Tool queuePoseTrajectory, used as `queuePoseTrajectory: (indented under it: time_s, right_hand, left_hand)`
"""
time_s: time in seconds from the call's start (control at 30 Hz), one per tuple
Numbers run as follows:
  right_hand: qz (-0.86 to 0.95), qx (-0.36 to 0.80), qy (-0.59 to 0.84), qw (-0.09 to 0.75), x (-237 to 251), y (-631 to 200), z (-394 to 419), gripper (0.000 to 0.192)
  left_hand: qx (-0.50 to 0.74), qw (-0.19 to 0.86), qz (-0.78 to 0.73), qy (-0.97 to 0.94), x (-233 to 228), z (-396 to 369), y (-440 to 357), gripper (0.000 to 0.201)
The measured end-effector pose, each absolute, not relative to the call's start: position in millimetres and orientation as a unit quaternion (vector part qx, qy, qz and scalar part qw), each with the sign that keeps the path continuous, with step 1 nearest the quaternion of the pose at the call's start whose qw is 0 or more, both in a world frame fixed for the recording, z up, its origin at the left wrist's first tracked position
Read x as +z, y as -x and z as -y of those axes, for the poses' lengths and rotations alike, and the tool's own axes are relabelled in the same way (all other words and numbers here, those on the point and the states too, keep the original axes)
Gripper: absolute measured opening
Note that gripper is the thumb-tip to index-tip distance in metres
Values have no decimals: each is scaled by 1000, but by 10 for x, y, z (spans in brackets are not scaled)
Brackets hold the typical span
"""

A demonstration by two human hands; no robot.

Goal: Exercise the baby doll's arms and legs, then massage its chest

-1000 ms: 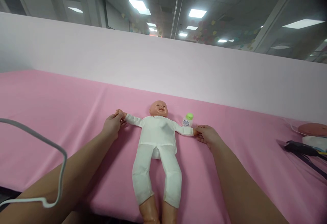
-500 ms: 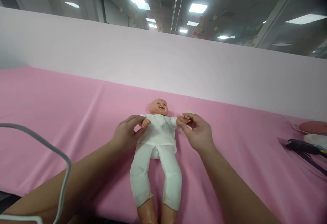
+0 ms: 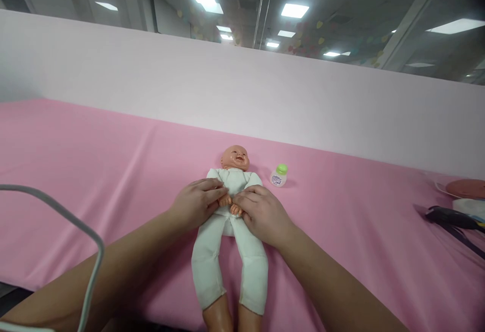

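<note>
Lying face-up on the pink tabletop [image 3: 94,155], the doll [image 3: 230,231] has both arms folded onto its belly — left hand [image 3: 197,203] and right hand [image 3: 263,215] each closed on a doll wrist, pressing them together. A second ago those arms were spread wide; the small bottle [image 3: 279,176] beside its head sits untouched
</note>
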State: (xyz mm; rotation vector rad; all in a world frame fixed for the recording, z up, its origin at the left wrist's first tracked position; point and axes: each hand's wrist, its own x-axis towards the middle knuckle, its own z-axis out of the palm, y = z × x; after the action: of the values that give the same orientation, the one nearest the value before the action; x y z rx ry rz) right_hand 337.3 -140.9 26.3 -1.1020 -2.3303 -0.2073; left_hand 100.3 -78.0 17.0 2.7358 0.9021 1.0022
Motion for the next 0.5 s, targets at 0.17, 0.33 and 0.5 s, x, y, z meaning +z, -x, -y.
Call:
queuePoseTrajectory:
  time_s: [0.17,0.33,0.5]
  right_hand:
    - [822,-31,443,357,251,-3497,1361,31]
    - [599,81,574,553,234,-3827,1211,32]
    - [408,179,660,605,46,-4356,948,53]
  left_hand:
    - [378,92,-350,-852,184,773,-987,30]
    - [493,242,-480,-684,254,643,-881,30]
    - [580,374,-518,-506,146,309,-638,28]
